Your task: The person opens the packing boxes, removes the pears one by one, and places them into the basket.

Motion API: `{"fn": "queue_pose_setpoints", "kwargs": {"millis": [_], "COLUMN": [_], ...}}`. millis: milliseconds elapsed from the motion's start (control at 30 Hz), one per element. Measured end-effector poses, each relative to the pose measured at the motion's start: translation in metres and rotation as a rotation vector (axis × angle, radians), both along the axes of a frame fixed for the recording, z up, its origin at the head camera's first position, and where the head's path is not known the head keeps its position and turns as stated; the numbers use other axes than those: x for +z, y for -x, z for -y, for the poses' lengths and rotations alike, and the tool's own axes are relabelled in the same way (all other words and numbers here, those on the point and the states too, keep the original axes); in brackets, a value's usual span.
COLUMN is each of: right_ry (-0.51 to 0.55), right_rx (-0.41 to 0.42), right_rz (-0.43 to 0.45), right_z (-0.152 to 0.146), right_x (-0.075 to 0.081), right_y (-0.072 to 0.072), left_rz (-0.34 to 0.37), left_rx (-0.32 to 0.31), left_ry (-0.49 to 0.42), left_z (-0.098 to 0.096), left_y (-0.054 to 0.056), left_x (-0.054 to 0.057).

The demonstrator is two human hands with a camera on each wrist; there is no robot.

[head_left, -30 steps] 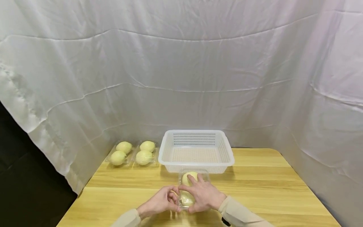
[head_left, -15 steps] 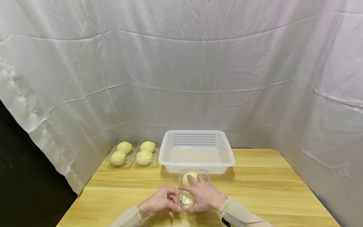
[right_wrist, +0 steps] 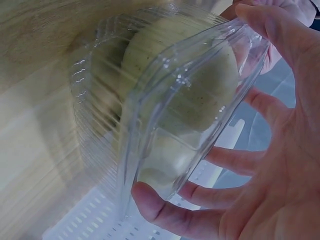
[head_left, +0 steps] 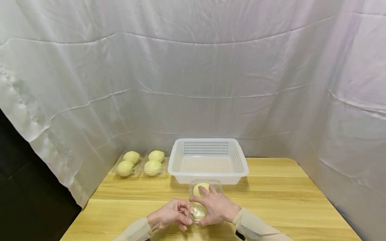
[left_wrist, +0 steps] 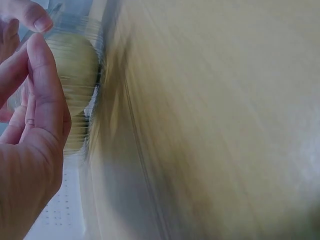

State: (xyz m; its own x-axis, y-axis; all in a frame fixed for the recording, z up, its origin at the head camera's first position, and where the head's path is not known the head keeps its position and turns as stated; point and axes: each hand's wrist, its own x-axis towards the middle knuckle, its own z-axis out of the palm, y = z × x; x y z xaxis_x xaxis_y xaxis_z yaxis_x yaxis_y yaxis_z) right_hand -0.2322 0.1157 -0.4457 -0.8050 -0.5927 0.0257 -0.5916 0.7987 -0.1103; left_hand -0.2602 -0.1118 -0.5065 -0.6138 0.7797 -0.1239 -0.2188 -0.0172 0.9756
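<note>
Right wrist view is showing a clear plastic container under my spread fingers, with two pale yellow fruits sitting inside it, one near and one far. It is lying at the near middle of the wooden table, just to the near side of a white basket; I cannot tell whether the two are touching. My right hand is fanning its fingers wide across the top of the container, the thumb reaching to the near edge. My left hand is meeting the left side by the near corner, fingers bent, thumb and fingertips close together; I cannot tell whether they are pinching the rim or only touching it. Farther off, the basket is standing with its slotted far wall showing. To its left, two more clear containers are lying side by side, each holding a pair of similar fruits. Beige sleeves are covering my forearms, and a pale curtain is hanging around the table.
</note>
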Motion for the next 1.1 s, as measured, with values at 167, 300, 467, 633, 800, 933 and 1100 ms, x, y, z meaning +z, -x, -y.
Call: {"fn": "queue_pose_setpoints", "kwargs": {"millis": [167,300,467,633,800,933,1100], "right_ry": [0.013,0.008,-0.001,0.015,0.034,0.033,0.017], "right_rx": [-0.006,-0.012,0.003,0.003,-0.014,-0.001,0.010], "right_rz": [0.024,0.017,0.002,-0.011,0.003,-0.001,-0.016], "right_z": [0.000,0.000,0.000,-0.003,-0.006,-0.007,-0.007], "right_x": [-0.001,-0.003,-0.004,-0.003,-0.002,-0.003,-0.004], "right_y": [0.001,0.001,0.001,0.002,0.003,0.003,0.002], "left_rz": [0.026,0.032,0.047,0.033,0.021,0.019,-0.031], "left_rx": [-0.017,-0.031,-0.020,0.014,0.019,-0.030,-0.049], "left_ry": [-0.026,-0.037,-0.036,-0.018,-0.005,0.021,0.068], "left_z": [0.001,0.001,0.001,-0.001,-0.002,0.002,0.010], "left_y": [-0.002,-0.004,-0.005,-0.007,-0.008,-0.003,0.006], "left_x": [-0.001,-0.002,-0.003,-0.003,-0.002,-0.001,-0.001]}}
